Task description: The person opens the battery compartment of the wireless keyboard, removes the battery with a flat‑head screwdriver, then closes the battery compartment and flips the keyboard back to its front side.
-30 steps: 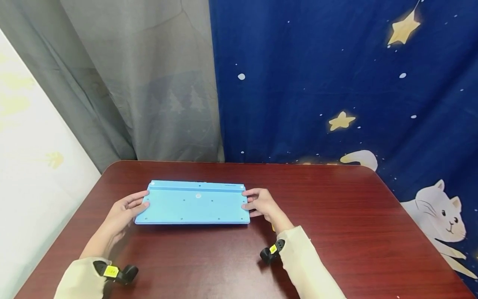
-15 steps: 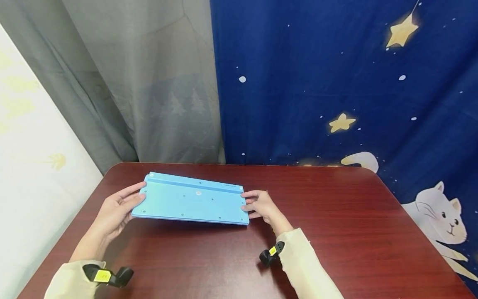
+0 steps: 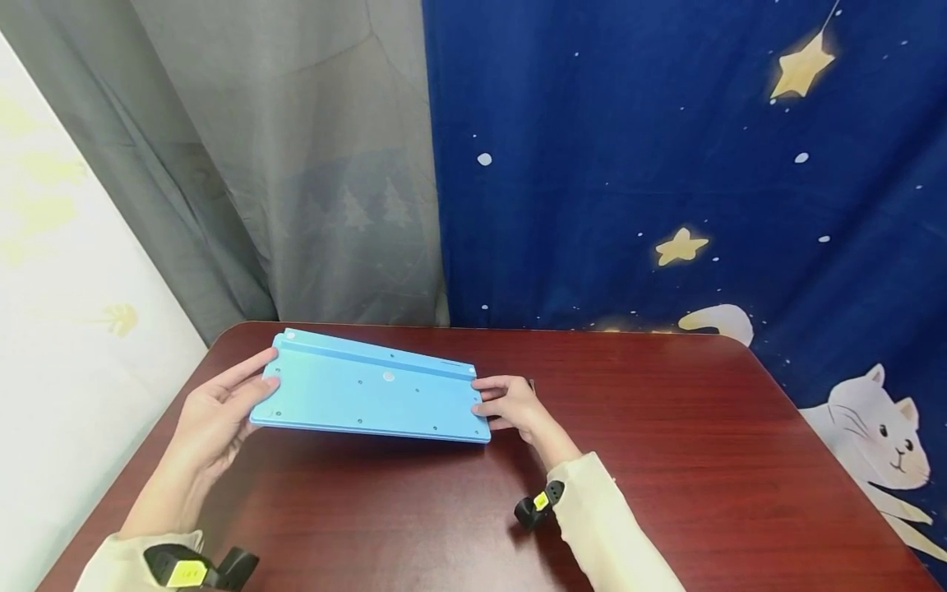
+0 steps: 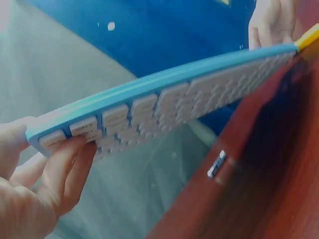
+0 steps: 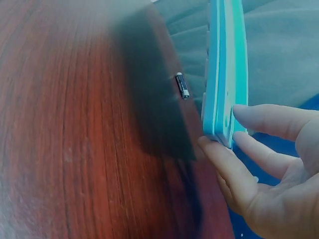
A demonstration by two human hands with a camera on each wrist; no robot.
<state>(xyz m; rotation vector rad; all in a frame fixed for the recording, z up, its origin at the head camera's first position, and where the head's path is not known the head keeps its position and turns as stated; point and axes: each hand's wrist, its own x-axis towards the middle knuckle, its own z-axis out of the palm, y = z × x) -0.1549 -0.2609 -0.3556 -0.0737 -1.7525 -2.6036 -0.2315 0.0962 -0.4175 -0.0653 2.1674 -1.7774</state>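
Note:
A light blue keyboard is held off the table, its screwed underside facing the head camera and its left end higher than its right. White keys line its other face in the left wrist view. My left hand grips the left end, thumb on the underside and fingers over the keys. At the right end, my right hand pinches the edge between thumb and fingers. Beyond the keyboard, a small battery lies on the table near its far edge; the keyboard hides it from the head view.
The reddish-brown wooden table extends to the right. A yellow stick-like thing shows beside the right hand, its kind unclear. Grey and blue starry curtains hang behind the table, and a white wall stands left.
My left hand has raised the keyboard's left end and drawn it slightly left, so the keyboard now slants. The right hand has barely moved and keeps its hold.

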